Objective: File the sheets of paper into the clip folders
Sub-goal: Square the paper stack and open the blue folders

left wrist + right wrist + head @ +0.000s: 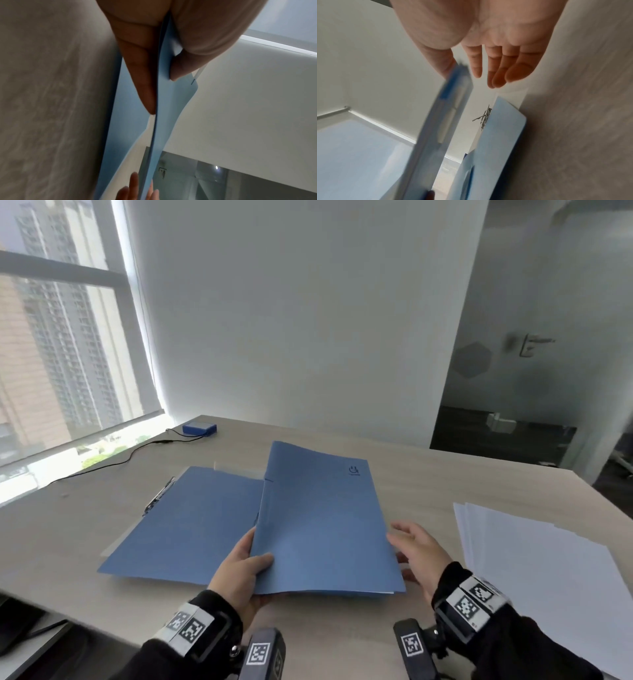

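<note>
A closed blue clip folder (322, 522) is lifted off the table, a thin white sheet edge showing at its near edge. My left hand (239, 573) pinches its near left corner, thumb on top and fingers beneath; the left wrist view shows that folder (171, 108) pinched edge-on. My right hand (416, 553) hovers open at the folder's right edge, fingers spread; its fingers (505, 70) are straight and hold nothing. A second blue folder (191, 525) lies open on the table to the left, its metal clip (159, 496) at its far left edge. A stack of white sheets (548, 577) lies at the right.
A small blue box (199, 429) with a black cable (113, 463) sits at the table's far left corner by the window. The wooden table (445, 484) ends at a white wall behind. A dark doorway opens at the right.
</note>
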### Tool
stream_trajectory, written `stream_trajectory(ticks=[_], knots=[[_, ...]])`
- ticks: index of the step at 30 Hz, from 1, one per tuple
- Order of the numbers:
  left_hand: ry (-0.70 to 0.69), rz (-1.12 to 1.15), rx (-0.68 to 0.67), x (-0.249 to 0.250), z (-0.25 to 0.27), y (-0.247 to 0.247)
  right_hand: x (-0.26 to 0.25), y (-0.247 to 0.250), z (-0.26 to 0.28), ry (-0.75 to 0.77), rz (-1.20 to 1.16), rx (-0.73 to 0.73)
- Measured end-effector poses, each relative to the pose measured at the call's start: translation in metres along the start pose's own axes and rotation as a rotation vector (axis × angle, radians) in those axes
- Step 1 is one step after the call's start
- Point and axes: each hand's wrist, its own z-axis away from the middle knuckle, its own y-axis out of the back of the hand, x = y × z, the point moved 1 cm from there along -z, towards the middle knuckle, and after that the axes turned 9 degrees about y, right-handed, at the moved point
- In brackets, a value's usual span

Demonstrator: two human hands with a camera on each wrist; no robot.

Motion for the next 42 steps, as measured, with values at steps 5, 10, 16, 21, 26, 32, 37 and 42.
stream_trajectory(ticks=[5, 10, 16, 21, 26, 32, 37, 42], knots=[[-0.053, -0.005, -0.081, -0.005, -0.002, -0.036, -0.002, 0.016, 0.024, -0.079, -0.183, -0.095], [-0.054, 0.014, -0.136, -0.014, -0.005, -0.066, -0.007, 0.047, 0.042, 0.077, -0.222, -0.058], [-0.006, 0.066, -0.124, -0.022, -0.011, -0.091, -0.007, 0.077, 0.065, 0.234, 0.043, -0.107], [0.025, 0.083, -0.154, -0.030, -0.010, -0.111, -0.006, 0.092, 0.072, 0.306, 0.050, -0.001], [0.043, 0.091, -0.156, -0.031, -0.010, -0.118, -0.001, 0.104, 0.072, 0.309, -0.031, 0.091], [0.040, 0.067, -0.138, -0.035, -0.007, -0.125, 0.002, 0.114, 0.075, 0.232, -0.225, 0.053], [0.064, 0.072, -0.121, -0.039, -0.008, -0.128, 0.002, 0.118, 0.078, 0.231, -0.238, 0.082], [0.040, -0.020, -0.143, -0.042, -0.005, -0.130, -0.003, 0.121, 0.079, 0.080, -0.422, 0.003]])
